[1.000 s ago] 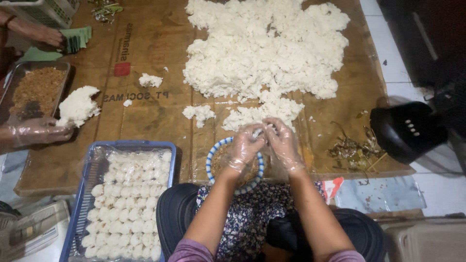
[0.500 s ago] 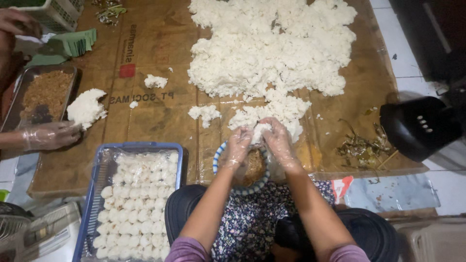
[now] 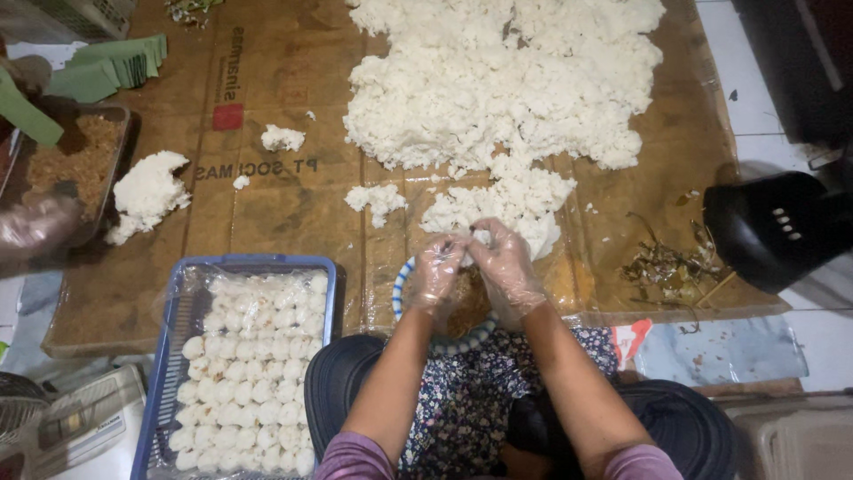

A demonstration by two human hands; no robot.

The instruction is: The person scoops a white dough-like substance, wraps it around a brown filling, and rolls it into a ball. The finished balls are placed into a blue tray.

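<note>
Both of my hands wear thin clear plastic gloves and meet over a blue-and-white rimmed bowl (image 3: 402, 286) with brown filling. My left hand (image 3: 437, 274) and my right hand (image 3: 505, 271) press together a small lump of white rice (image 3: 481, 236) between their fingertips. Just beyond them a large heap of cooked white rice (image 3: 502, 84) is spread on flattened brown cardboard (image 3: 293, 209). A blue plastic basket (image 3: 169, 356) at my lower left holds several rows of shaped white rice balls (image 3: 253, 373).
Another person's gloved hand (image 3: 35, 227) is at the left edge beside a tray of brown filling (image 3: 75, 164) and a smaller rice mound (image 3: 149, 191). Green leaf strips (image 3: 107, 71) lie top left. A black fan (image 3: 773, 227) and leaf scraps (image 3: 666, 262) are on the right.
My hands stay together over the bowl, working the rice lump. The other person's gloved hand has shifted at the left edge. The view has drifted slightly.
</note>
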